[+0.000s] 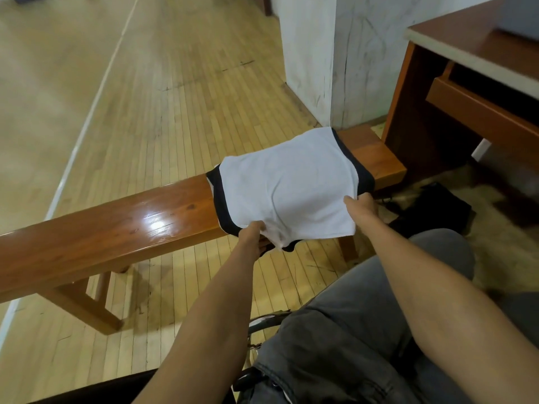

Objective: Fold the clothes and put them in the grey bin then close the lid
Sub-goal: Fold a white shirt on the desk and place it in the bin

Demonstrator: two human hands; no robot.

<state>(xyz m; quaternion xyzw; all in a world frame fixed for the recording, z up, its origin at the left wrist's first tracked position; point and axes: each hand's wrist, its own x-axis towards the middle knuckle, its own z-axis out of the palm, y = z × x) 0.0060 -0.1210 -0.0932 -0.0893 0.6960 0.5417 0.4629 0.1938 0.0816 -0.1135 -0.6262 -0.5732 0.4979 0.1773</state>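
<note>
A white garment with black trim point(287, 185) lies folded across the right part of a glossy wooden bench point(116, 228). My left hand point(253, 233) pinches its near left corner, which hangs over the bench's front edge. My right hand point(360, 204) grips the near right edge of the cloth. No grey bin shows in this view.
A wooden desk point(466, 91) stands at the right, beside a scuffed white pillar point(315, 53). A dark bag point(434, 208) lies on the floor past the bench's end. My knees in grey shorts point(364, 330) fill the lower right. Wooden floor stretches beyond the bench.
</note>
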